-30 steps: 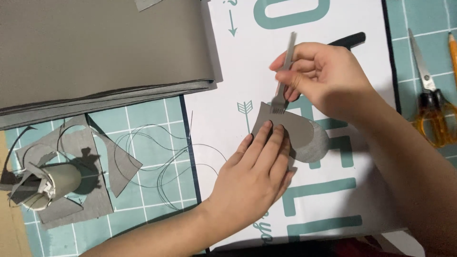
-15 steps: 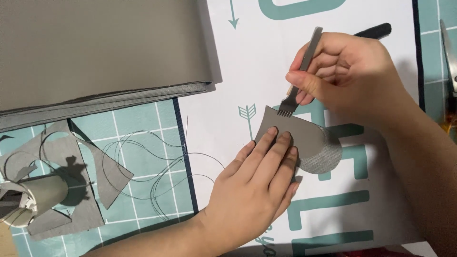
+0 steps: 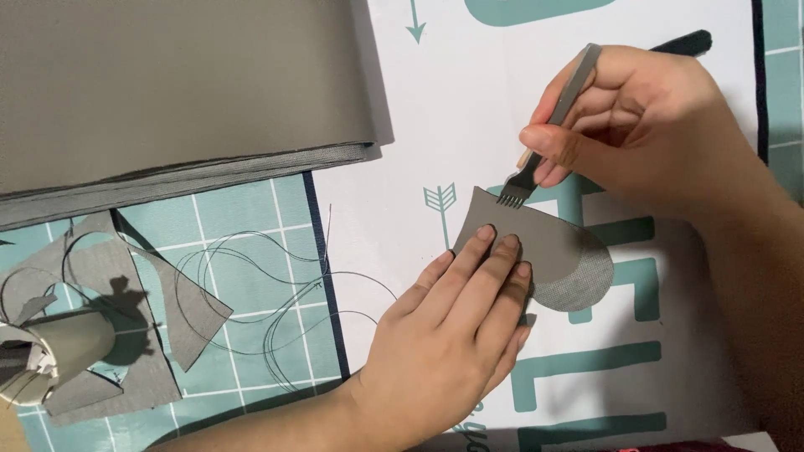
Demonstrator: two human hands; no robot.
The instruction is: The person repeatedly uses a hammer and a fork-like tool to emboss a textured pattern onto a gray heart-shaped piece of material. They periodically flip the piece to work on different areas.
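Just above the left hand (image 3: 452, 335), the pronged punch (image 3: 548, 130) stood with its teeth on the top edge of the grey leather piece (image 3: 536, 243). The right hand (image 3: 645, 125) held it, fingers curled and pinching the slim metal shaft between thumb and forefinger, so the tool's long axis ran up and to the right, tilted away from the teeth. The left hand lay flat on the leather from below, fingers pressed together and pointing up-right, their tips just short of the prongs. Of the two hands, the right was the one at the working edge; the left only pinned the piece down.

That leather piece lay on a white printed sheet (image 3: 402, 125) with teal shapes, and its rounded right end overlapped a disc of woven grey fabric (image 3: 578, 289). Well apart to the left, a teal cutting mat (image 3: 243, 218) on the table carried loose dark threads (image 3: 268, 285), grey offcuts (image 3: 109, 268) and a cardboard spool (image 3: 59, 351). No container showed. A folded stack of grey material (image 3: 167, 100) covered the upper left.
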